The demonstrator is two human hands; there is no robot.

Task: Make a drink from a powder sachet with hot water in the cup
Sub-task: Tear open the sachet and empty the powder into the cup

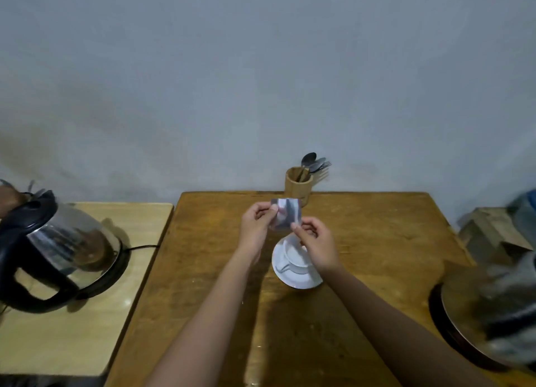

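Note:
A silvery powder sachet (pixel 286 214) hangs in the air above the brown wooden table (pixel 377 241). My left hand (pixel 256 227) pinches its upper left corner and my right hand (pixel 316 243) pinches its lower right corner. Just below the sachet stands a white cup (pixel 294 259) on a white saucer (pixel 298 281), partly hidden by my right hand. I cannot tell what is inside the cup. An electric kettle (pixel 58 250) with a black handle and shiny body stands on a pale side table (pixel 121 314) at the left.
A wooden holder (pixel 298 185) with spoons and a fork stands at the table's back edge by the wall. A round metal vessel (pixel 493 323) sits at the table's right edge. A cardboard box (pixel 490 233) lies beyond it on the right. The kettle's cord (pixel 143 247) trails rightwards.

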